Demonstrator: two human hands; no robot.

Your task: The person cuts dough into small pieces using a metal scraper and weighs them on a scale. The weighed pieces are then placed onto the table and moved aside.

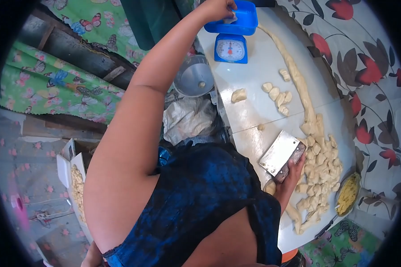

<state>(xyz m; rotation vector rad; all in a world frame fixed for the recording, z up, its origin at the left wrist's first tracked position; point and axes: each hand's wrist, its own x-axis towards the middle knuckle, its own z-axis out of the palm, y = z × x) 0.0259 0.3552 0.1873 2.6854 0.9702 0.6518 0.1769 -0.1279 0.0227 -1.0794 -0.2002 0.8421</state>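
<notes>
I'm working with pale cream dough pieces (321, 167) next to a bright blue scale (231, 38); red-flowered tablecloth (370, 66), green butterfly fabric (53, 84).

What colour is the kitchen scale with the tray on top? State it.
Blue, with a white round dial: the plastic kitchen scale, seen in the head view.
</notes>
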